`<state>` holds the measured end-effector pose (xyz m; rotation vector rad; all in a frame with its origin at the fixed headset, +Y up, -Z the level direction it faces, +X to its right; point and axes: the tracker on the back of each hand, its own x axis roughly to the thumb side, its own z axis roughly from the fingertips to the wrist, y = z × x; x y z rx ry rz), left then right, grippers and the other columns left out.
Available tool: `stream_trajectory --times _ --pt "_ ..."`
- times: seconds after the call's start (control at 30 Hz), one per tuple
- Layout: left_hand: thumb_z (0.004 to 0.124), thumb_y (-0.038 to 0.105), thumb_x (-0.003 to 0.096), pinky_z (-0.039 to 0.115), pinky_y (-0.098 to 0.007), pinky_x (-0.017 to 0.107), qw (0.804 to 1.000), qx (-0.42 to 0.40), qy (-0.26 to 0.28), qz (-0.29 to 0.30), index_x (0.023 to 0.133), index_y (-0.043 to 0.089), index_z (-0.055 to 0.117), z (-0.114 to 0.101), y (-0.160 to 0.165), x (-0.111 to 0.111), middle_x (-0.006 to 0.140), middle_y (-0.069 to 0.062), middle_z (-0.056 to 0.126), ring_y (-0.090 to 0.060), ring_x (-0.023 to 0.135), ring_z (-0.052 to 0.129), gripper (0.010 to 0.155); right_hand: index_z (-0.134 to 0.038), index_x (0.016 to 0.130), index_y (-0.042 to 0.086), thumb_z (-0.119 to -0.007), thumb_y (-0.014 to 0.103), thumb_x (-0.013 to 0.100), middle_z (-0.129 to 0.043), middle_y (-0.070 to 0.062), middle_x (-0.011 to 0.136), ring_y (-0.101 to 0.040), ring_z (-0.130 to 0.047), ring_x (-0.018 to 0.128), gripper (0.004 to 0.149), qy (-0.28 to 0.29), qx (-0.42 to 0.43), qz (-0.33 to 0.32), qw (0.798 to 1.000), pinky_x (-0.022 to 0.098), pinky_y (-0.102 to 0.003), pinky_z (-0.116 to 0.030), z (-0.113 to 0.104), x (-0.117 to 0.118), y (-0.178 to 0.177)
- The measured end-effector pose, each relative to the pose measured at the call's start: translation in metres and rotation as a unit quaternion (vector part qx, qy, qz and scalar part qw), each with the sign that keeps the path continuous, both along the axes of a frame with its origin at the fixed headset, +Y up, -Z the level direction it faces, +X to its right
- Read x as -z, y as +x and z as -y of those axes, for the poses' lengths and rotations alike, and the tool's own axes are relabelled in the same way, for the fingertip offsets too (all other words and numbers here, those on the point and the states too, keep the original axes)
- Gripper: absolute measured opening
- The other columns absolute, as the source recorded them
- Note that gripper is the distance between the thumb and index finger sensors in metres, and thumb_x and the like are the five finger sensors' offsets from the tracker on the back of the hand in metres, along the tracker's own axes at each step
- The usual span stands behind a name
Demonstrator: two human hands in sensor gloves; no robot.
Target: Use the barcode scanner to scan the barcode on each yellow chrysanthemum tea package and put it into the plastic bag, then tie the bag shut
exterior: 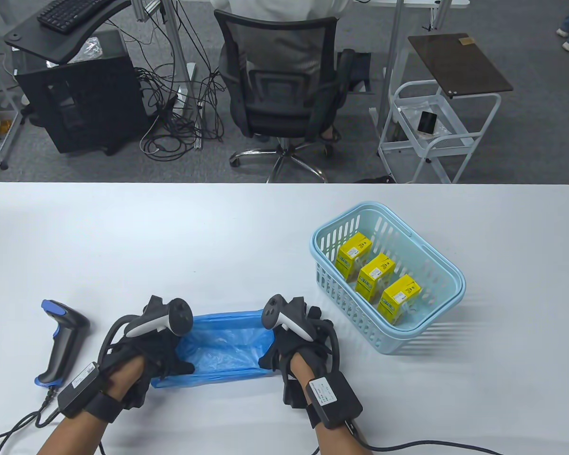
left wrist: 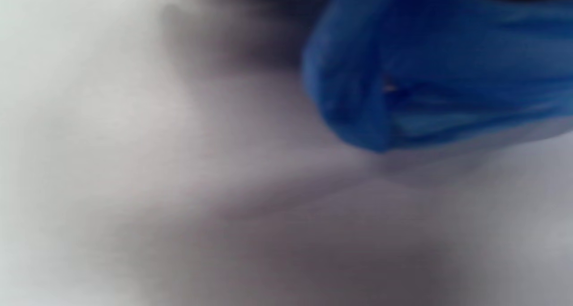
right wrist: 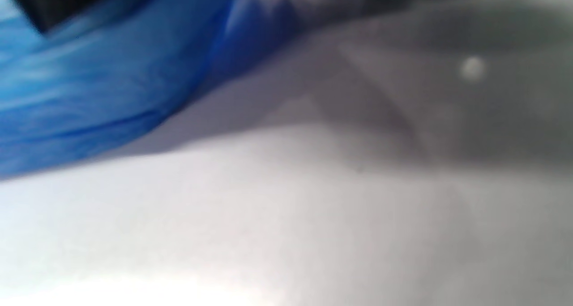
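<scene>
A blue plastic bag (exterior: 225, 348) lies on the white table (exterior: 170, 237) near its front edge, its mouth spread between my two hands. My left hand (exterior: 170, 350) grips the bag's left end and my right hand (exterior: 277, 348) grips its right end; the fingers are mostly hidden under the trackers. Both wrist views are blurred and show only the blue bag (left wrist: 425, 73) (right wrist: 89, 82) close up over the table. Three yellow tea packages (exterior: 354, 254) (exterior: 374, 276) (exterior: 398, 298) stand in a light blue basket (exterior: 346, 308) to the right. The barcode scanner (exterior: 61, 341) lies left of my left hand.
The scanner's cable (exterior: 9, 426) trails off the front left of the table. Beyond the far edge stand an office chair (exterior: 284, 80), a white trolley (exterior: 431, 137) and a dark desk unit (exterior: 80, 104).
</scene>
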<state>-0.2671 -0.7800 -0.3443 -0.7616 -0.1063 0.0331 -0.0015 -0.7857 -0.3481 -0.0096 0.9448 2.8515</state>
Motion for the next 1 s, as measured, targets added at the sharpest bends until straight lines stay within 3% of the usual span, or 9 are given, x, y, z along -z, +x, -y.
stream_trajectory --times 0.07,0.13,0.27,0.73,0.83,1.0 --pt "0.071 0.071 0.031 0.023 -0.073 0.073 0.999 0.014 0.034 0.002 0.107 0.027 0.022 0.001 0.002 0.001 0.107 -0.023 -0.005 -0.054 0.097 -0.005 0.1 -0.02 0.098 0.041 -0.087 0.059 0.029 0.002 -0.022 0.105 -0.056 -0.005 0.094 0.098 0.0 -0.003 -0.002 1.0 0.065 -0.075 -0.019 0.0 0.0 0.001" --pt "0.072 0.07 0.0308 0.024 -0.072 0.073 0.994 0.09 0.048 0.029 0.105 0.033 0.013 0.003 0.003 0.0 0.107 -0.023 -0.005 -0.054 0.097 -0.004 0.102 -0.02 0.098 0.042 -0.087 0.059 0.029 0.002 -0.022 0.105 -0.056 -0.005 0.094 0.098 -0.004 0.001 0.001 1.0 0.065 -0.075 -0.019 0.002 0.001 0.003" --pt "0.077 0.069 0.0294 0.028 -0.072 0.073 0.997 0.072 0.012 0.015 0.105 0.032 0.009 0.003 0.002 -0.001 0.107 -0.024 -0.002 -0.056 0.097 -0.001 0.108 -0.019 0.097 0.044 -0.087 0.06 0.03 0.003 -0.021 0.105 -0.057 -0.004 0.094 0.097 0.005 0.001 0.004 1.0 0.065 -0.076 -0.019 0.002 0.0 0.003" --pt "0.08 0.068 0.0289 0.028 -0.071 0.073 0.998 0.053 0.012 0.017 0.105 0.033 0.008 0.0 0.002 0.0 0.107 -0.022 -0.004 -0.055 0.097 -0.002 0.11 -0.022 0.098 0.044 -0.086 0.062 0.029 -0.001 -0.02 0.106 -0.058 -0.007 0.094 0.096 0.007 -0.001 0.006 1.0 0.065 -0.076 -0.02 0.004 -0.002 0.005" --pt "0.079 0.068 0.0286 0.026 -0.072 0.073 0.999 0.021 0.023 0.011 0.106 0.034 0.014 -0.002 -0.002 0.001 0.107 -0.021 -0.005 -0.054 0.097 -0.004 0.107 -0.031 0.098 0.045 -0.086 0.063 0.027 -0.003 -0.017 0.108 -0.058 -0.008 0.094 0.092 0.04 0.004 0.014 0.999 0.065 -0.076 -0.021 0.001 -0.002 0.008" --pt "0.078 0.069 0.0293 0.025 -0.072 0.073 0.999 -0.044 0.017 -0.007 0.108 0.039 0.027 -0.012 -0.012 0.002 0.109 -0.019 -0.003 -0.054 0.097 -0.005 0.098 -0.044 0.097 0.046 -0.086 0.063 0.026 -0.006 -0.015 0.109 -0.058 -0.008 0.095 0.084 0.037 0.075 0.018 0.996 0.065 -0.077 -0.02 -0.012 -0.002 0.013"
